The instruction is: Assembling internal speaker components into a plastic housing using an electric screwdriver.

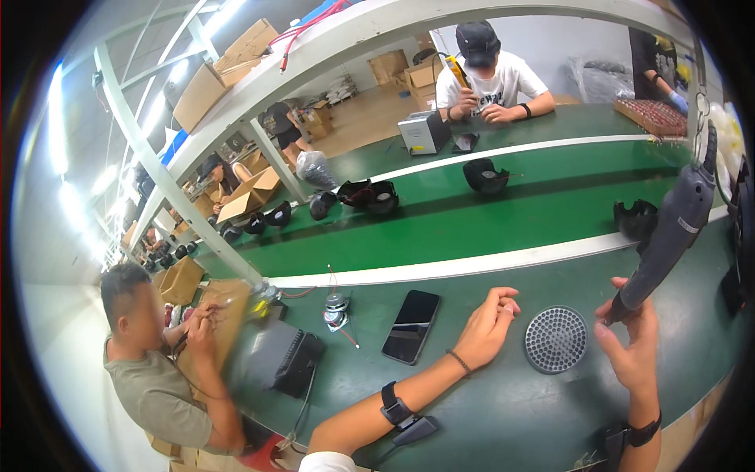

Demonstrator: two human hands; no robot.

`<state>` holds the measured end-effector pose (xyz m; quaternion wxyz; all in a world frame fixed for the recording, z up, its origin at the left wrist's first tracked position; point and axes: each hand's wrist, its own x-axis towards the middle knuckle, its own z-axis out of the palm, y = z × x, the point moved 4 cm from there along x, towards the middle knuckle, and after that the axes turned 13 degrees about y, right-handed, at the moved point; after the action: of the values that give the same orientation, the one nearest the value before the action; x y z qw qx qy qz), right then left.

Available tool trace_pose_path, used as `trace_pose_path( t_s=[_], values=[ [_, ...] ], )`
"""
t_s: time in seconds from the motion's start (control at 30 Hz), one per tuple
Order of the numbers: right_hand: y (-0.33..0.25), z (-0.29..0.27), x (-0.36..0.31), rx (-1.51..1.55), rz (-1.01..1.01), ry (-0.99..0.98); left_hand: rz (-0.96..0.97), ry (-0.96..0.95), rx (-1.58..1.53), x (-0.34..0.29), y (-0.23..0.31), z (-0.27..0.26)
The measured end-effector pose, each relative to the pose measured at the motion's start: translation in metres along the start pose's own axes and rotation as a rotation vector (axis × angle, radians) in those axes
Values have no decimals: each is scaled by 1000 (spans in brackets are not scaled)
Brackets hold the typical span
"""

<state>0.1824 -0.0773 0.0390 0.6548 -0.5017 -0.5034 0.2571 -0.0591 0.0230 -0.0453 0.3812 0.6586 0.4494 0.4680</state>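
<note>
Meeting the power screwdriver point(675, 216), right hand point(634, 354) has fingers apart; left hand point(484, 333) curls inward.

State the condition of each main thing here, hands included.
Power driver: tilted, tip downward
Right hand: at the driver's lower end
Left hand: curled, contents unclear
Perforated disc: lying flat, unheld
Phone: lying flat, unlit
Silver motor-like part: wired, unheld
Yellow tool: held by a co-worker
Ceiling lights: lit

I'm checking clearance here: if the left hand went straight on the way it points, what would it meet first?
Probably the white rail along the near edge of the green belt, ahead of the left hand; the hand's height above the tabletop is unclear, so it might pass over.
</note>
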Motion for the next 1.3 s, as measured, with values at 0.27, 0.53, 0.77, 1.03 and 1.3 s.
trace_pose_path(
  t_s=[0.27,0.53,0.77,1.03,1.3],
  values=[
    [7,-1,2,-3,-53,120,-6,-1,35,-1,-1,-1],
    [19,-14,7,-30,-88,241,8,-6,32,0,-1,0],
    [23,-16,7,-79,-120,224,41,-12,19,-1,-2,-1],
    [29,-18,12,-293,-91,148,30,-20,30,-3,1,-2],
    [42,-3,10,48,128,94,45,-19,32,-2,-2,-1]
  ],
)
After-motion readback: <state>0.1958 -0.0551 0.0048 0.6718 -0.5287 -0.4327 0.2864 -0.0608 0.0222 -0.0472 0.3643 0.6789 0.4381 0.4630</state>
